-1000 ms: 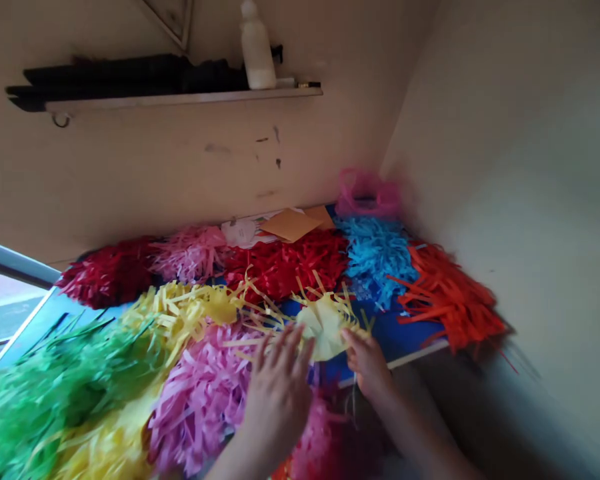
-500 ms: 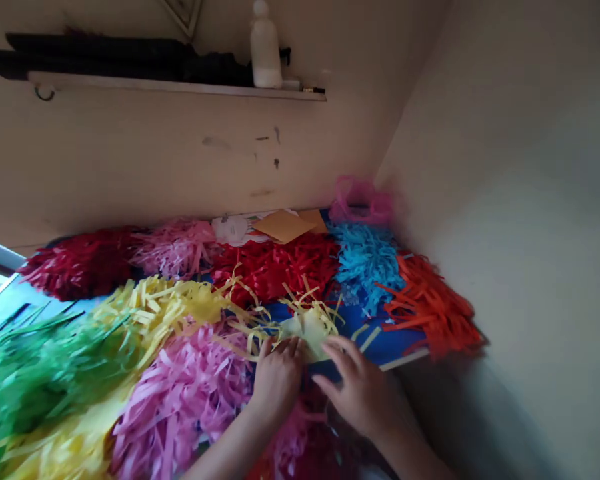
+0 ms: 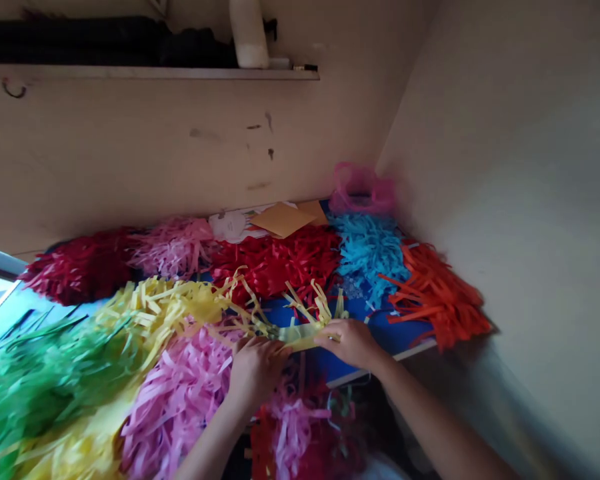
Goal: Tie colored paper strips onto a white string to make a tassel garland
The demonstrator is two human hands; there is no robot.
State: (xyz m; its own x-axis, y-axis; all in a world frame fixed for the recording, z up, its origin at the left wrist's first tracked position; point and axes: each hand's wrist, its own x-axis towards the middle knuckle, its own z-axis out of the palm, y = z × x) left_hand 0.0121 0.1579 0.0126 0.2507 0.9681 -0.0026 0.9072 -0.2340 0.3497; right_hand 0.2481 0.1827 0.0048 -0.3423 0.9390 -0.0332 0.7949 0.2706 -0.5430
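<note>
A piece of pale yellow fringed paper (image 3: 303,337) stretches between my two hands over the table's front edge, its cut strips spreading out behind. My left hand (image 3: 260,367) is closed on the paper's left end, knuckles up. At the other end my right hand (image 3: 347,340) pinches the near edge. Just left of my left hand lies a heap of pink-purple paper strips (image 3: 180,400). Yellow strips (image 3: 175,303) spread behind that heap, and a red bunch (image 3: 280,267) sits beyond the paper.
Blue strips (image 3: 367,257) and orange strips (image 3: 437,293) lie at the table's right end by the wall. Green strips (image 3: 55,373) cover the left. Brown envelopes (image 3: 283,220) rest at the back. Above, a wall shelf (image 3: 180,73) carries a white bottle (image 3: 250,37). More strips (image 3: 295,433) hang below the edge.
My right hand, open and apart from the paper before, has moved in and closed on its edge. My left hand has shifted slightly left. The camera view has tilted down a little.
</note>
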